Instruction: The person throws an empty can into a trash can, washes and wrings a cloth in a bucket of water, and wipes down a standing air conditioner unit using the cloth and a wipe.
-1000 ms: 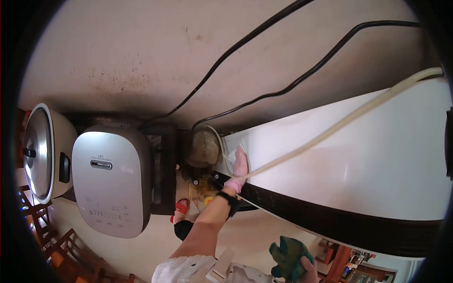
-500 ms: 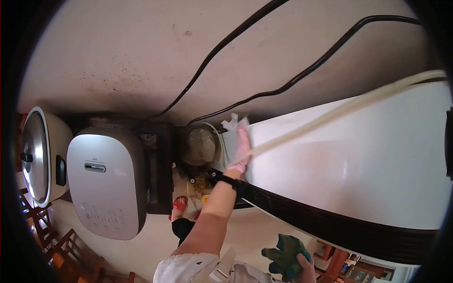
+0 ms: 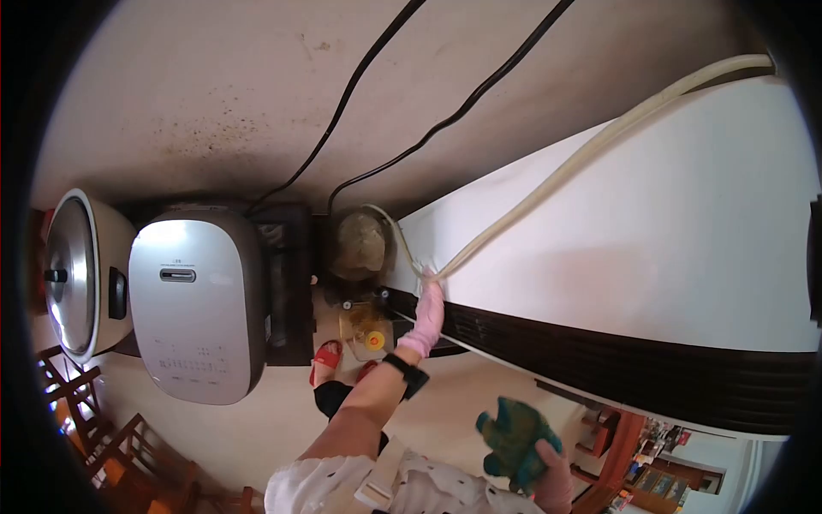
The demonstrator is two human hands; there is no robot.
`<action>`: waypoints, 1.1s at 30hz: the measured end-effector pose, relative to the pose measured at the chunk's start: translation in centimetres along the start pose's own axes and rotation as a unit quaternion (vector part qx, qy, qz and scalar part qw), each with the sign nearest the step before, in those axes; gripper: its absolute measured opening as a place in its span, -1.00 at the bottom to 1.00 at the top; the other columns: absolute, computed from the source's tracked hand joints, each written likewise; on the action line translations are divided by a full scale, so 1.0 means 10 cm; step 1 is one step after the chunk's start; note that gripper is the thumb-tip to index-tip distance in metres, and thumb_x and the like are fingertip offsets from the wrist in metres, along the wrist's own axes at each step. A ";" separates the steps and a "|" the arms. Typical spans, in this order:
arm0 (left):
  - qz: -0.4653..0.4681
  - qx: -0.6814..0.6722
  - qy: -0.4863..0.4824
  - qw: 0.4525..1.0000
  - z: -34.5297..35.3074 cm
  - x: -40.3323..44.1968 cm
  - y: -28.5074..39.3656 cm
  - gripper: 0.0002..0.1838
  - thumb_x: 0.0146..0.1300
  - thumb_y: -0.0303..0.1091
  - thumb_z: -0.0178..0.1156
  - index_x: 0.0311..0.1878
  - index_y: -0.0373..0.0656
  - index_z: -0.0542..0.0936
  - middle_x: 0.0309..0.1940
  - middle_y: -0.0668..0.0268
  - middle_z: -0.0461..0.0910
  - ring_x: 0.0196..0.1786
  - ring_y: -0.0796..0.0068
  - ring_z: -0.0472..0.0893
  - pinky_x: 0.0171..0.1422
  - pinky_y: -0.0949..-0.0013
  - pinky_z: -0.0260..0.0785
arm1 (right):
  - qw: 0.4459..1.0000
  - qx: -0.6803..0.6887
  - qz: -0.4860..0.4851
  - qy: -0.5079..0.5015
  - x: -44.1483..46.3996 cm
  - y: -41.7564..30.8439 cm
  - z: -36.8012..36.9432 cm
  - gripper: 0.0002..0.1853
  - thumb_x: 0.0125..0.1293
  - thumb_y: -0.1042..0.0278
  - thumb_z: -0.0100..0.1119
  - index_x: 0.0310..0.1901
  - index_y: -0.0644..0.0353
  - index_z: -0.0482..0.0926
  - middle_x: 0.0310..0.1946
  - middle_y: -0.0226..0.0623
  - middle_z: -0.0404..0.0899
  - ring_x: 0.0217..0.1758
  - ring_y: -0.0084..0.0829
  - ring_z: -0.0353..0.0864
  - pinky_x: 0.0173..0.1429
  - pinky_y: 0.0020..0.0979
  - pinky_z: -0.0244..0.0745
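Note:
My left hand (image 3: 428, 313), in a pink glove with a black watch on the wrist, is at the front edge of a white appliance's top (image 3: 685, 231). Its closed fingers are at a bend in a cream cord (image 3: 522, 210), with a bit of white cloth (image 3: 427, 271) showing at the fingertips. How firmly they grip the cord is hidden. Low on the right, my right hand (image 3: 555, 480) is closed around a crumpled green work glove (image 3: 516, 441), away from the appliance.
A grey rice cooker (image 3: 197, 325) and a large pot with a metal lid (image 3: 70, 274) stand to the left. A bag-like bundle (image 3: 360, 244) sits in the gap beside the appliance. Black cables (image 3: 479, 90) run along the wall. Wooden chairs (image 3: 145, 454) are at lower left.
My left hand has drawn back from the appliance's top toward its front edge, and the cord now bends at the fingers. The right hand keeps the green glove. The view has shifted slightly.

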State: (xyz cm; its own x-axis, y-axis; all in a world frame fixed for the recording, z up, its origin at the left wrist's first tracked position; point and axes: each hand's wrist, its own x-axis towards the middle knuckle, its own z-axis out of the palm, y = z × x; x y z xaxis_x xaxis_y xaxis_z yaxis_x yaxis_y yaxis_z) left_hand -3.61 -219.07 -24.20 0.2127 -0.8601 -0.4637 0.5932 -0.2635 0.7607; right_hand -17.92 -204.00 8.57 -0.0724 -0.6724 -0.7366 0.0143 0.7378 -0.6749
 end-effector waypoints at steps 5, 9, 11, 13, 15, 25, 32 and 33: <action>0.289 0.162 -0.014 0.943 0.29 -0.32 -0.12 -0.44 0.52 -0.16 -0.30 0.45 -0.29 0.05 0.44 0.11 0.07 0.50 0.28 0.02 0.52 0.44 -0.25 | 0.999 0.004 -0.005 0.046 -0.15 0.09 0.07 -0.40 0.14 0.19 0.23 0.13 0.46 0.41 -0.06 -0.05 0.59 -0.06 -0.21 0.63 0.03 -0.24 0.57; 0.105 -0.004 -0.053 0.993 0.28 -0.29 0.48 -0.40 0.49 -0.08 -0.32 0.45 -0.27 0.05 0.40 0.15 0.13 0.44 0.35 0.08 0.50 0.40 -0.13 | 0.997 -0.002 -0.050 0.065 -0.29 0.15 -0.08 -0.44 0.16 0.22 0.21 0.12 0.46 0.43 -0.09 -0.09 0.60 -0.08 -0.26 0.63 0.00 -0.29 0.56; 0.320 0.149 -0.092 0.931 0.59 -0.62 0.93 -0.44 0.44 -0.30 -0.26 0.46 -0.26 0.02 0.45 0.03 0.04 0.51 0.22 -0.01 0.54 0.34 -0.20 | 0.997 -0.004 -0.045 0.063 -0.29 0.10 -0.09 -0.45 0.16 0.22 0.21 0.10 0.46 0.44 -0.09 -0.10 0.60 -0.09 -0.28 0.63 0.00 -0.30 0.56; 0.502 0.161 -0.204 0.825 0.73 -1.12 1.84 -0.37 0.28 -0.56 -0.26 0.45 -0.31 -0.01 0.47 -0.05 -0.06 0.54 0.11 -0.11 0.57 0.28 -0.28 | 0.997 -0.005 -0.032 0.069 -0.34 0.13 -0.13 -0.46 0.16 0.23 0.21 0.09 0.45 0.45 -0.10 -0.12 0.60 -0.10 -0.30 0.63 -0.01 -0.32 0.56; 0.461 0.159 -0.166 0.857 0.75 -1.03 1.79 -0.35 0.24 -0.60 -0.26 0.45 -0.33 -0.01 0.46 -0.05 -0.06 0.53 0.09 -0.10 0.58 0.28 -0.28 | 0.998 -0.024 -0.044 0.036 -0.31 0.16 -0.20 -0.48 0.16 0.23 0.21 0.08 0.44 0.46 -0.10 -0.15 0.60 -0.10 -0.32 0.63 -0.01 -0.33 0.55; 0.494 0.147 -0.142 0.845 0.94 -1.17 1.85 -0.46 0.47 -0.25 -0.35 0.42 -0.32 0.09 0.46 0.04 0.01 0.51 0.20 0.02 0.54 0.33 -0.16 | 0.998 -0.009 -0.062 0.032 -0.53 0.04 -0.21 -0.44 0.12 0.18 0.24 0.07 0.42 0.47 -0.12 -0.18 0.60 -0.13 -0.34 0.62 -0.02 -0.33 0.54; -0.057 0.126 -0.065 0.988 0.53 -0.33 1.71 -0.52 0.39 -0.23 -0.23 0.23 -0.37 0.35 0.21 -0.16 0.32 0.33 0.00 0.26 0.48 0.28 0.01 | 0.984 -0.093 -0.149 0.043 -0.57 0.08 -0.25 -0.50 0.13 0.23 0.23 0.05 0.39 0.49 -0.14 -0.21 0.61 -0.13 -0.37 0.61 -0.03 -0.36 0.54; 0.141 0.111 -0.011 0.984 0.40 0.15 0.75 -0.47 0.41 -0.16 -0.27 0.28 -0.33 0.30 0.26 -0.13 0.29 0.36 0.03 0.23 0.49 0.29 -0.01 | 0.991 -0.065 -0.112 0.041 -0.57 0.06 -0.26 -0.52 0.14 0.25 0.22 0.04 0.39 0.50 -0.15 -0.21 0.61 -0.13 -0.38 0.61 -0.03 -0.38 0.53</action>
State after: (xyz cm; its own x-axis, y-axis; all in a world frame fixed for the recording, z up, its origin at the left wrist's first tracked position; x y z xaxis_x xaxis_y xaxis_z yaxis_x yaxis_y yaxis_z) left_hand -1.94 -224.04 -17.40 0.3267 -0.9209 -0.2126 0.3291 -0.1000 0.9390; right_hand -20.07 -199.54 12.50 -0.1394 -0.8165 -0.5602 -0.1396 0.5763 -0.8052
